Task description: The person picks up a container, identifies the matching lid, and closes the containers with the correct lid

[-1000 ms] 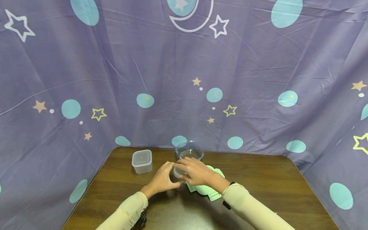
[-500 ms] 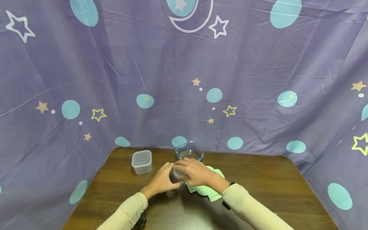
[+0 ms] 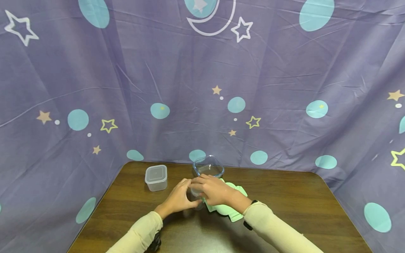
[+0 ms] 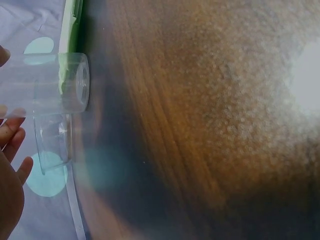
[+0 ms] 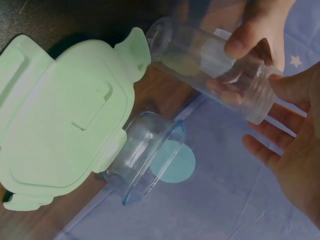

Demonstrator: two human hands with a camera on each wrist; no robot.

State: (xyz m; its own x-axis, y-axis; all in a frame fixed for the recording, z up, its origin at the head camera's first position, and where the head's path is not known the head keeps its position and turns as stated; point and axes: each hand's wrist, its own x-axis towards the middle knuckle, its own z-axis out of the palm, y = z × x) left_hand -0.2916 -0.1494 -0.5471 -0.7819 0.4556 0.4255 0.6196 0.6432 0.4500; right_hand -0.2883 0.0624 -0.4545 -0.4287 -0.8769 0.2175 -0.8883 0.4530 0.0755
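Note:
A clear plastic jar stands upright on the table between the two hands. My left hand grips its body, thumb on the near side and fingers behind. At the top, my right hand holds the jar's clear lid between thumb and fingers. In the head view the hands hide much of the jar; the left wrist view shows its clear wall and base. A pale green snap-on lid lies to the right, partly under the right forearm. Behind the right hand stands a clear glass container.
A translucent square tub with its lid on stands at the back left of the brown wooden table. A purple curtain with stars and dots hangs behind the table and on both sides.
The right hand's fingers have shifted slightly around the top of the jar, and the hand sits a little lower. The left hand stays in place around the body.

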